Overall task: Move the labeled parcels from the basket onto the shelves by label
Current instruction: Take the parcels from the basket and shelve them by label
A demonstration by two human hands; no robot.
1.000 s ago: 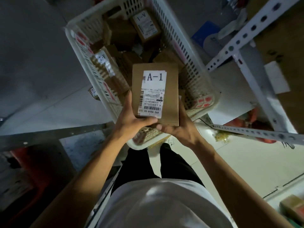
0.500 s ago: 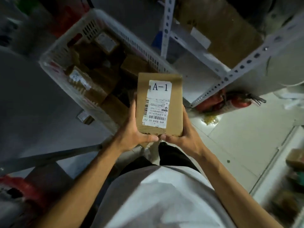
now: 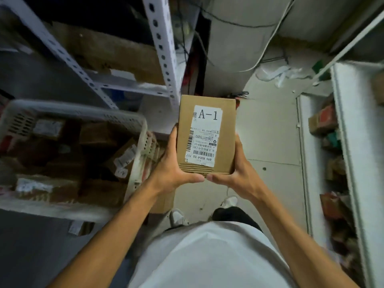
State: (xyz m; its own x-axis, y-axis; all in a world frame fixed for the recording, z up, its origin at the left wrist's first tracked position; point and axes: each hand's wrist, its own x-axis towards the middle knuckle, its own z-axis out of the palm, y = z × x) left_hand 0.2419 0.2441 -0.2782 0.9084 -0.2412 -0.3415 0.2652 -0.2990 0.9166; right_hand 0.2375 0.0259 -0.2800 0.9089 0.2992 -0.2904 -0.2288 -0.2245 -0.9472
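I have the A-1 parcel (image 3: 206, 135) up in front of my chest, clear of the basket (image 3: 133, 119), which sits off to my left with more labelled parcels (image 3: 99, 134) in it. My left hand (image 3: 173, 163) clamps the parcel's left edge and lower corner, thumb lying along its near end, and my right hand (image 3: 239, 169) mirrors it on the right edge; the two thumbs nearly meet under the bottom flap. The label (image 3: 204, 135) faces up at me and reads cleanly, with a barcode strip below it. I judge this to be a stiff corrugated box, light enough that the hands carry it with no sign of strain, and dry card should not slip. The ribbed flap at the near end looks like the weakest part, so I would keep pressure on the side walls rather than squeeze there. A white perforated shelf frame (image 3: 164, 59) stands beyond the basket, and another white shelf unit (image 3: 353, 142) with blurred goods runs along my right. I cannot read any shelf markings from here, so which bay takes A-1 remains unsettled.
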